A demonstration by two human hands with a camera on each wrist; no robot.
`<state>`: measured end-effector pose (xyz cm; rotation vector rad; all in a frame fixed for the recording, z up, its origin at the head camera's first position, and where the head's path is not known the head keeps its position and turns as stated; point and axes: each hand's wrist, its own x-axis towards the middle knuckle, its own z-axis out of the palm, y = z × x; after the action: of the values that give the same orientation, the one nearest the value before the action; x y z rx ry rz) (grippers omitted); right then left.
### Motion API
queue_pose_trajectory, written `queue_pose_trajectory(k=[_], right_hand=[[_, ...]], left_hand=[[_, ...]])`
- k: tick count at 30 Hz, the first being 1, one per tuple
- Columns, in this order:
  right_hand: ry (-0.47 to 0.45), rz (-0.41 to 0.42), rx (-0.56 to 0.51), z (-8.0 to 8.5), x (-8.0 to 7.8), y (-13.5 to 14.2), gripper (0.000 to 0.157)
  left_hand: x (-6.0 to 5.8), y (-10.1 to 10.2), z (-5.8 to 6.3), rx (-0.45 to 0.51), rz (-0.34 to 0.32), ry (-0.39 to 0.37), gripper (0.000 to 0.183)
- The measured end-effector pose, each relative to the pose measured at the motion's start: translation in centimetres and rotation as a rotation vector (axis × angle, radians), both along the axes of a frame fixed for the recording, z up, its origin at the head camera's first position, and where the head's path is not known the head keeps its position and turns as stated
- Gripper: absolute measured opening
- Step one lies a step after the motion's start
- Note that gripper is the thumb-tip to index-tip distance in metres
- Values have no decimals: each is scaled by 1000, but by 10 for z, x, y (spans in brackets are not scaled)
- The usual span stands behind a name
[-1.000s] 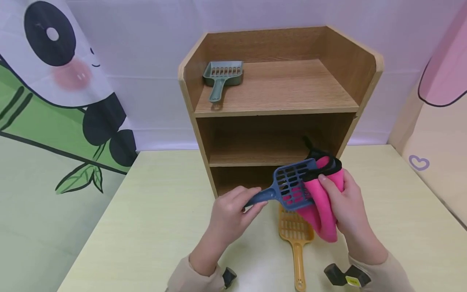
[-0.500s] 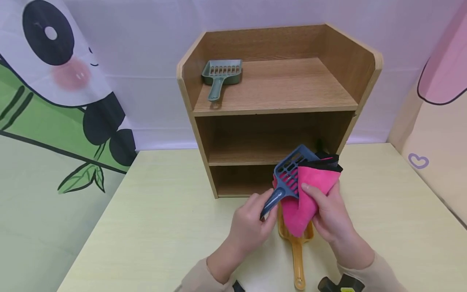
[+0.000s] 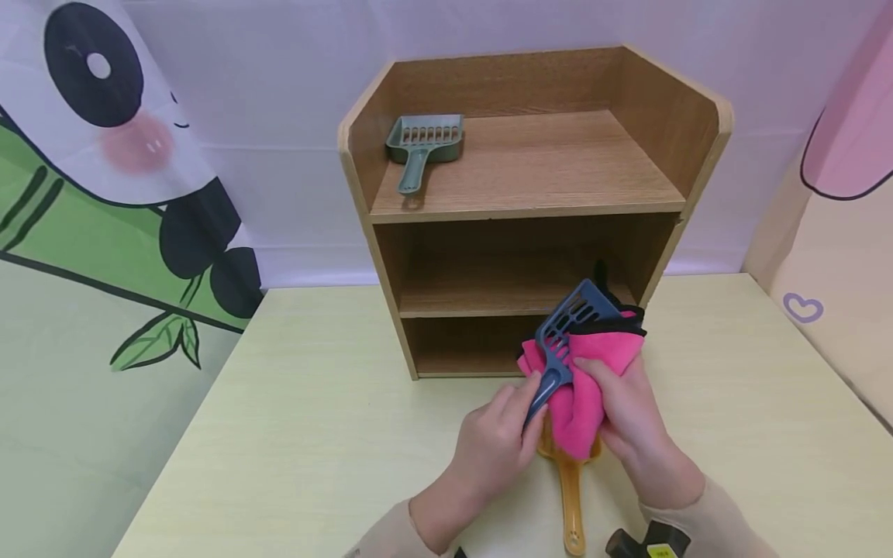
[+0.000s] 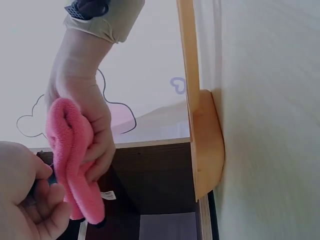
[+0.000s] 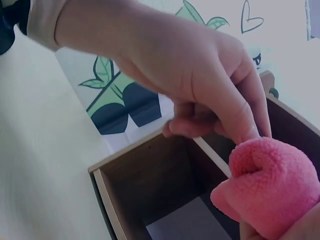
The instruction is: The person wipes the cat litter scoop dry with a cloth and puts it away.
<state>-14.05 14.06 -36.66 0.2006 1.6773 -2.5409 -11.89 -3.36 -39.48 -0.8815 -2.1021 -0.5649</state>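
My left hand (image 3: 495,438) pinches the handle of a blue slotted litter scoop (image 3: 593,298), its head tilted up to the right. A pink cloth (image 3: 582,418) with black edging wraps the scoop's head from below and the right, hiding part of its slots. My right hand (image 3: 642,422) grips the cloth against the scoop, thumb on the near side. In the left wrist view the cloth (image 4: 72,150) hangs folded from the right hand. The right wrist view shows the left hand (image 5: 215,85) close by the cloth (image 5: 275,185). An orange litter scoop (image 3: 572,504) lies below, its head mostly covered.
Behind the hands stands a wooden shelf unit (image 3: 526,211) with three levels. On its top level, at the left, rests a grey-green litter scoop (image 3: 424,143). The pale table (image 3: 314,418) spreads around both hands, with printed curtains behind.
The blue scoop has swung from nearly level to steeper, its handle moving right and down. The cloth has shifted left across its head. Both hands have drawn closer together.
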Motion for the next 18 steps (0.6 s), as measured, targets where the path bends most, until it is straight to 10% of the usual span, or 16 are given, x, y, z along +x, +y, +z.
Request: queue_pose_trajectory(k=[18], right_hand=[[147, -344, 65, 0, -14, 13, 58]], left_hand=[[7, -5, 11, 43, -14, -155, 34]])
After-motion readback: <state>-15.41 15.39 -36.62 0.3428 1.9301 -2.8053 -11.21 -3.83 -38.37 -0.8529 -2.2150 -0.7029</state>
